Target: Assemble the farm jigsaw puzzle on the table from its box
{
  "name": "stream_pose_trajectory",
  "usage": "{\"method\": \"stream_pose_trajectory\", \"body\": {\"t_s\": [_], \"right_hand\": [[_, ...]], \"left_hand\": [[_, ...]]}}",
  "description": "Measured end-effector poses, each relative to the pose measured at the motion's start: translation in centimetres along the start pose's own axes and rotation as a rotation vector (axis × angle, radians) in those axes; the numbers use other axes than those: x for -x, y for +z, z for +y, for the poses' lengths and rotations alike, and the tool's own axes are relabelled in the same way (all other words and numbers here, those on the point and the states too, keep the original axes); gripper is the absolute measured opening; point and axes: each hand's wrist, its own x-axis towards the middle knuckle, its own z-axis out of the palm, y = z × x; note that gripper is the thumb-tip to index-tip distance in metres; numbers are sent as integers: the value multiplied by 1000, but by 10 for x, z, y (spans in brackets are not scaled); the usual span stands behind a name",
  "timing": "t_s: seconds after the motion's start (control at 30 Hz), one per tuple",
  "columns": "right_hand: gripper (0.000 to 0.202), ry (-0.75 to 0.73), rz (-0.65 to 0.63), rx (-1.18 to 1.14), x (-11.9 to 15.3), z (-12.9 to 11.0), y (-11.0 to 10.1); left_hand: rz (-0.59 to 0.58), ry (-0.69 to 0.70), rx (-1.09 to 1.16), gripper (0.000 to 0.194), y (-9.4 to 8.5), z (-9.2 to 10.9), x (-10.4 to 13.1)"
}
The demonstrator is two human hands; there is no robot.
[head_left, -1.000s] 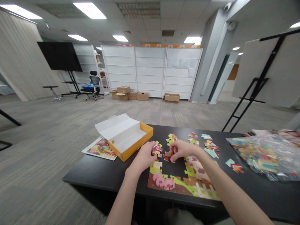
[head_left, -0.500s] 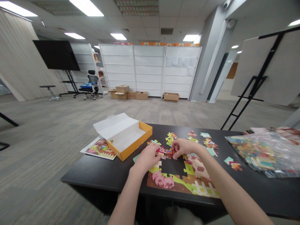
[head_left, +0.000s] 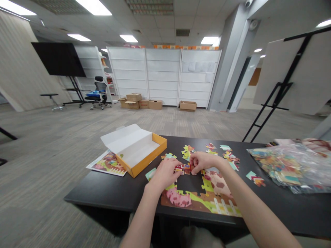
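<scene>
My left hand [head_left: 167, 172] is over the left side of a partly assembled farm jigsaw puzzle [head_left: 179, 198], its thumb and forefinger on either side of red barn puzzle pieces [head_left: 180, 167]. My right hand [head_left: 203, 162] pinches a red and purple puzzle piece [head_left: 188, 168] against those barn pieces, its fingertips partly hiding it. Between the hands and the puzzle's lower border, dark tabletop shows through a gap. The border has a pink pig, a spotted cow [head_left: 218, 182] and a white fence. My fingers cover some joints, so I cannot tell whether these pieces interlock.
Loose puzzle pieces [head_left: 187, 152] lie beyond my hands, with others [head_left: 255, 179] to the right. An opened yellow box [head_left: 147, 160] stands at left, partly on a picture sheet [head_left: 107, 163]. Plastic bags of pieces [head_left: 289, 167] occupy the right side of the black table [head_left: 108, 193].
My left hand has shifted slightly right, covering more of the barn pieces. My right hand keeps its pinch in nearly the same place. The camera view has moved a little.
</scene>
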Motion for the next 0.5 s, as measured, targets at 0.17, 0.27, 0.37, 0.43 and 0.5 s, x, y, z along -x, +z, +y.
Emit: {"method": "stream_pose_trajectory", "body": {"t_s": [0.17, 0.27, 0.37, 0.43, 0.5], "right_hand": [[42, -12, 0, -10, -1, 1, 0], [42, -18, 0, -1, -2, 3, 0], [40, -9, -10, 18, -1, 4, -1], [38, 9, -27, 20, 0, 4, -2], [37, 23, -41, 18, 2, 5, -4]], "left_hand": [[-4, -23, -35, 24, 2, 2, -1], [-5, -41, -57, 25, 1, 4, 0], [-29, -50, -62, 30, -1, 5, 0], [-44, -58, -72, 31, -2, 4, 0], [-52, -70, -95, 29, -3, 2, -1]]}}
